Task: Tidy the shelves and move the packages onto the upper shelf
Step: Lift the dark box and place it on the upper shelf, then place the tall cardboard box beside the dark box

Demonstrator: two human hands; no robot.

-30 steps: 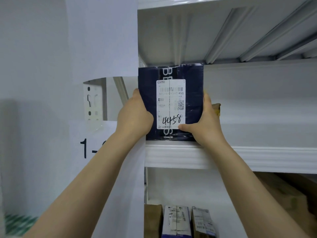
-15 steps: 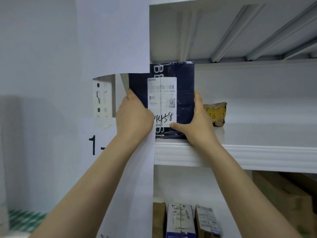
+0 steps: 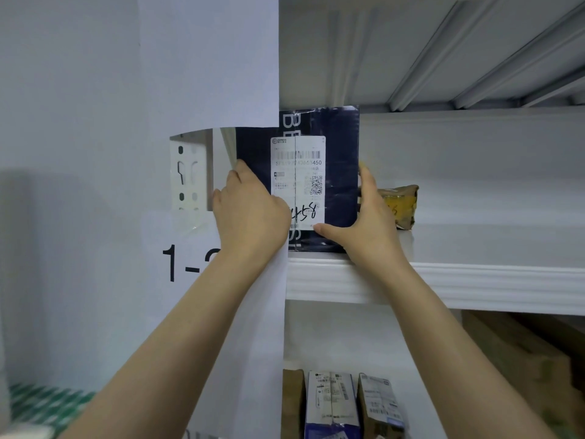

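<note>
Package [image 3: 337,185] upright on upper shelf [image 3: 474,280], between your hands. Your left hand [image 3: 250,213] lies flat on its left front; your right hand [image 3: 368,223] presses straight fingers [image 3: 367,182] against its right edge.

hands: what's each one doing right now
left hand: open, fingers straight, pressing the dark box at its left edge
right hand: open, fingers flat on its right side, thumb across the front
</note>
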